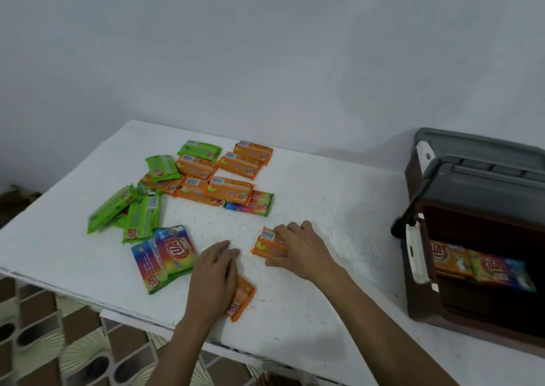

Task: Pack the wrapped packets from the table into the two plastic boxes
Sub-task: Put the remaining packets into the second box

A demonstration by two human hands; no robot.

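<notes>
My left hand (213, 276) lies flat over an orange packet (243, 298) near the table's front edge, fingers straight. My right hand (300, 248) covers another orange packet (267, 245), fingers curled over its far edge and thumb at its near side. Several orange packets (230, 192), green packets (141, 217) and rainbow packets (165, 256) lie scattered on the left half of the white table (324, 191). At the right stands a brown plastic box (424, 303) with its grey lid raised; packets (483, 264) lie inside. A second box (413, 167) stands behind it.
The table's front edge runs diagonally just below my left wrist, with patterned tiled floor (73, 341) beyond it. A plain white wall backs the table. The near box has a white latch (414, 253) and a black handle on its left side.
</notes>
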